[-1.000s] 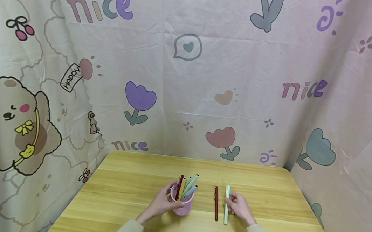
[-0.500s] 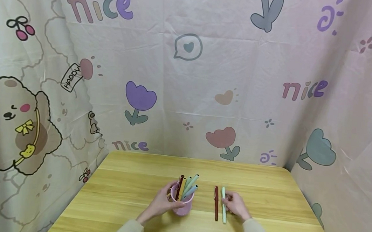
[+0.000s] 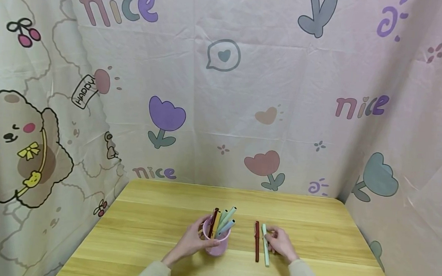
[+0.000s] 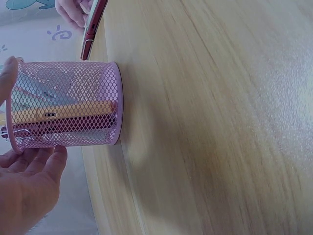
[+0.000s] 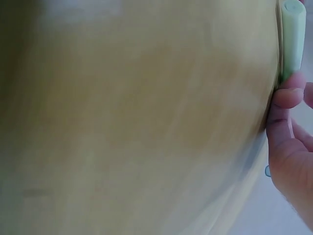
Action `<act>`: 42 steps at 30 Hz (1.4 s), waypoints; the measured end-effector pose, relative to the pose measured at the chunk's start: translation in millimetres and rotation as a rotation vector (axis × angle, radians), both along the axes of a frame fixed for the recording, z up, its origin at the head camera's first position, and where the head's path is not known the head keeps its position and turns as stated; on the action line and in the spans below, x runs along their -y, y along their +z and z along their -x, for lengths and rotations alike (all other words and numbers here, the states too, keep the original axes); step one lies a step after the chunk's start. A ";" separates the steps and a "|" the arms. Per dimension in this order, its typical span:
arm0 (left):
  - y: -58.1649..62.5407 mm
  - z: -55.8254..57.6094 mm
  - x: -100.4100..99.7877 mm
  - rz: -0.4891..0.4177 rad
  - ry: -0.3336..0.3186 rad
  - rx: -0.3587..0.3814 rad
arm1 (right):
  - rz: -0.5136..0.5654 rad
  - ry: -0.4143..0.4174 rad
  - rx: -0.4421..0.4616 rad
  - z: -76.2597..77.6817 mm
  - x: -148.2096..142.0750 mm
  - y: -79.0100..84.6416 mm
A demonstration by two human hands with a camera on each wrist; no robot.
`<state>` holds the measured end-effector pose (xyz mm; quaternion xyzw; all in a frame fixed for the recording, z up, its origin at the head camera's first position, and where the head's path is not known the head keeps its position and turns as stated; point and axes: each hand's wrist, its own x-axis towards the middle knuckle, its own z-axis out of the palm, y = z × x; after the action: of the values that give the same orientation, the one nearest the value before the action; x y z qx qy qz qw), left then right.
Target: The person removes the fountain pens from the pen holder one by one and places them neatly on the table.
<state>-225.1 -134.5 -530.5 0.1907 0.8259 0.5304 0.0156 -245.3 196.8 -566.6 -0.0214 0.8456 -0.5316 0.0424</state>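
Observation:
My left hand (image 3: pixel 191 241) holds a pink mesh pen holder (image 3: pixel 217 249) by its rim, thumb on the near side and fingers at the left. Several pens stand in it, among them a yellow pen (image 3: pixel 216 225), a dark red one and pale green and blue ones. Farther right, a dark red pen (image 3: pixel 257 242) lies lengthwise on the table. Just beside it is a mint green pen (image 3: pixel 265 253), pinched between thumb and fingers of my right hand (image 3: pixel 281 243). In the right wrist view, the end of the mint green pen (image 5: pixel 294 39) extends past the fingertips.
The light wooden table (image 3: pixel 145 217) carries everything and ends at a back edge close to a printed curtain (image 3: pixel 222 113). More patterned cloth (image 3: pixel 26 123) hangs along the left side and the right.
My right hand has shifted the mint green pen a little left, up close to the red pen, and it now tilts slightly. The left hand and the pen holder stay where they were.

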 end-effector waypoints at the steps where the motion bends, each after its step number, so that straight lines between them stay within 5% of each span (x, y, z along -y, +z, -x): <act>1: 0.2 0.0 -0.2 0.000 -0.001 0.001 | 0.012 0.006 0.003 -0.3 -0.6 0.4; 11: 0.4 0.1 -0.4 -0.001 0.002 0.006 | 0.048 -0.031 0.037 -0.1 1.8 0.8; 42: -1.3 0.5 -0.3 -0.015 -0.001 0.008 | -0.071 -0.108 0.059 2.3 8.6 3.4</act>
<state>-225.7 -134.2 -531.9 0.1892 0.8218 0.5372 0.0176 -247.6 188.2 -563.2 0.0413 0.8624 -0.5030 0.0391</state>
